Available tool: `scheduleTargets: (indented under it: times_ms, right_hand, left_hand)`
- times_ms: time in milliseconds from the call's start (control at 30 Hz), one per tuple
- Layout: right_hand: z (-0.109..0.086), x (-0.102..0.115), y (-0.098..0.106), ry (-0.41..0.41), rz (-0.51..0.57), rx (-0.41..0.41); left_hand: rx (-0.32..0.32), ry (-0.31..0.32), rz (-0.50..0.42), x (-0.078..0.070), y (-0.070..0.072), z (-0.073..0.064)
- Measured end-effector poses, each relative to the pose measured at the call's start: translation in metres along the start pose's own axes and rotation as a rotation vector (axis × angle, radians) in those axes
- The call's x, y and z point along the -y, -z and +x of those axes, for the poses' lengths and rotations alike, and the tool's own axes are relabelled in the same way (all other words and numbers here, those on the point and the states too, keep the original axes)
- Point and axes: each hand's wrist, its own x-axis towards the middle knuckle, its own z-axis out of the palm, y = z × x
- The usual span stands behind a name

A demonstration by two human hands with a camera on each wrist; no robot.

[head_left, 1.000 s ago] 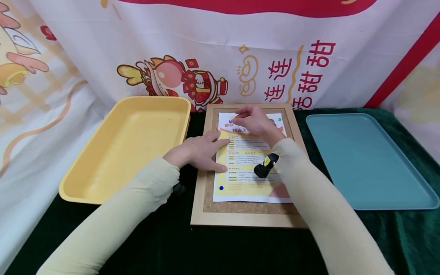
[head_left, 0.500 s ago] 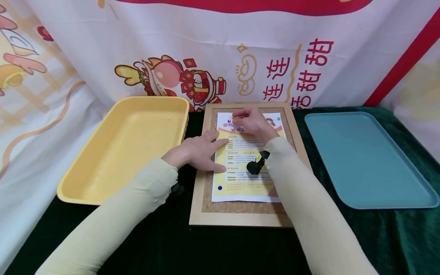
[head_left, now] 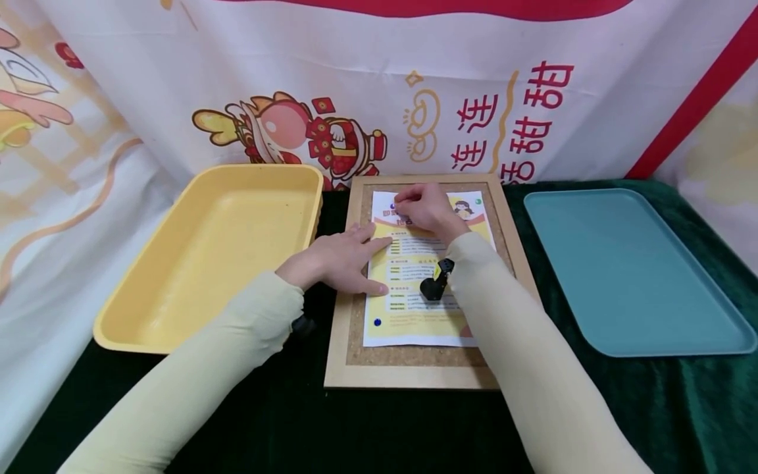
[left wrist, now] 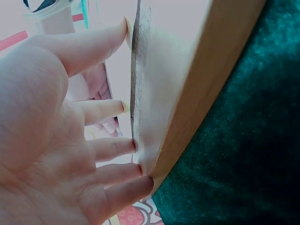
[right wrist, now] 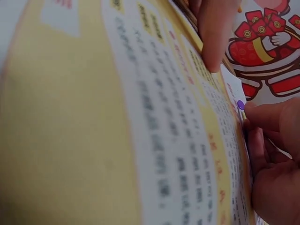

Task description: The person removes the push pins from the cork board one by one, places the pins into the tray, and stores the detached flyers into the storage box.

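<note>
Purple, small and round-headed, 1 pushpin [right wrist: 240, 105] sits near the far left corner of a yellow-and-white printed paper sheet [head_left: 408, 263], just left of the right hand [head_left: 429, 210]. That hand is the nearer of the 2: its grip is curled, the fingertips at or just beside the pin's head; whether they pinch it I cannot tell. The sheet's long axis runs away from the person, over a cork board in a pale wooden frame [head_left: 414, 377]. Nearer the person, the left hand [head_left: 343, 260] lies across the sheet's left edge, fingers apart, clamped on nothing. Dark green velvet covers the counter [head_left: 266, 421].
</note>
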Motion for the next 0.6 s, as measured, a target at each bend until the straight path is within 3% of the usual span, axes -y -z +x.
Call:
scheduleTargets:
  times_ms: [233,600]
  right_hand:
    - [0.0023,0.0034,-0.0086,0.034,-0.067,-0.031]
    - [0.0025,0.0072,-0.0075,-0.007,-0.084,-0.017]
  left_hand:
    - [-0.002,0.011,0.013,0.0022,-0.001,-0.0016]
    - [0.004,0.018,0.011,-0.0001,-0.0001,-0.0016]
